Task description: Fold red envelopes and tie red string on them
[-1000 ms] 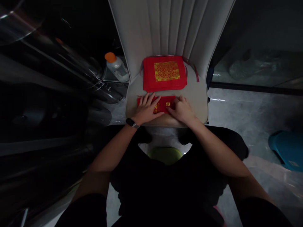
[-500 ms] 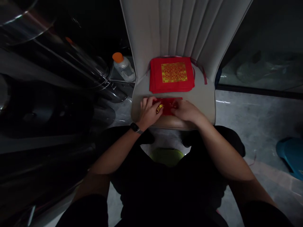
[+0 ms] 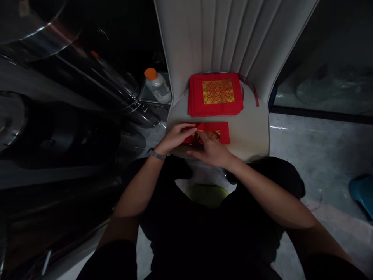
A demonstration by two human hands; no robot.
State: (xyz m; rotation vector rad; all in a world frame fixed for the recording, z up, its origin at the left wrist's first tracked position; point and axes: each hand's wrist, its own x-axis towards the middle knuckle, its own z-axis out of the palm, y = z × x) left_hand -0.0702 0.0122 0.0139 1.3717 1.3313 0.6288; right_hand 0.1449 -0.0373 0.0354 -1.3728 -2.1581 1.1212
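A red envelope (image 3: 225,133) with gold print lies flat near the front edge of the chair seat. My left hand (image 3: 178,137) is at its left end, thumb and fingers closed on the envelope's edge, where a corner looks folded up. Over the lower middle of the envelope is my right hand (image 3: 214,151), its fingers stretched and the thumb apart, with the fingertips close to those of my left hand. Part of the gold print is hidden under the fingers. Behind it lies a stack of larger red pieces (image 3: 194,95) with a gold patterned panel on top.
The pale padded chair (image 3: 253,136) stands between my knees. A white bottle (image 3: 159,87) with an orange cap is on a small stand left of it. Shiny black cylinders (image 3: 96,74) fill the left side. A blue object (image 3: 361,194) sits on the floor at right.
My right hand has moved left and nearer me, uncovering the envelope's right end, and its fingers have opened out. My left hand has turned onto its side at the left end.
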